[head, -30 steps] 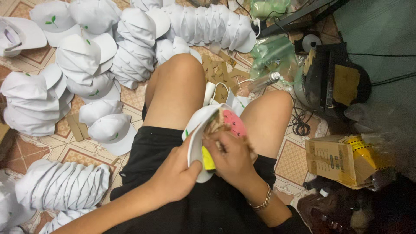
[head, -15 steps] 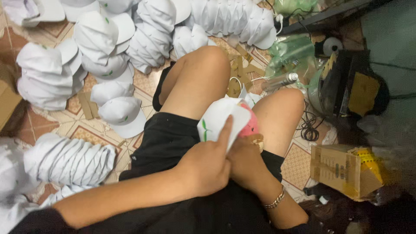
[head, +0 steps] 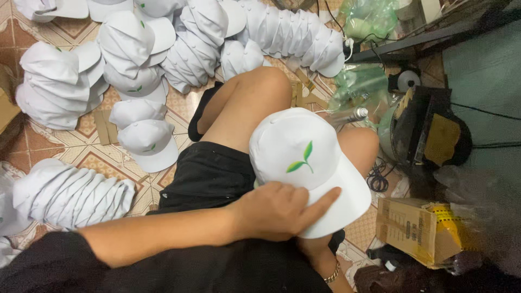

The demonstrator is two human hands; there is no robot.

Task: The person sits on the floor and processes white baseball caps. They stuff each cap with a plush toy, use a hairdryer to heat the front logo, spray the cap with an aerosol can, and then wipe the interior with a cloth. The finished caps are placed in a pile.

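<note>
A white cap (head: 304, 157) with a small green leaf emblem rests on my lap, crown up and brim toward my right knee. My left hand (head: 277, 209) lies flat on the near edge of the cap, index finger stretched along the brim. My right hand is hidden beneath the cap; only its wrist with a bracelet (head: 332, 273) shows below the brim. I sit on the floor with bare knees raised and black shorts (head: 209, 176).
Stacks of white caps (head: 70, 195) lie left and across the far floor (head: 282, 38). Two single caps (head: 146, 141) sit near my left knee. A cardboard box (head: 412, 228), a dark machine (head: 429, 130), cables and green plastic bags (head: 358, 81) crowd the right.
The cap has been turned over from its inside facing up to crown up with the emblem showing. My left hand shifted onto its near edge, and my right hand went out of sight beneath it.
</note>
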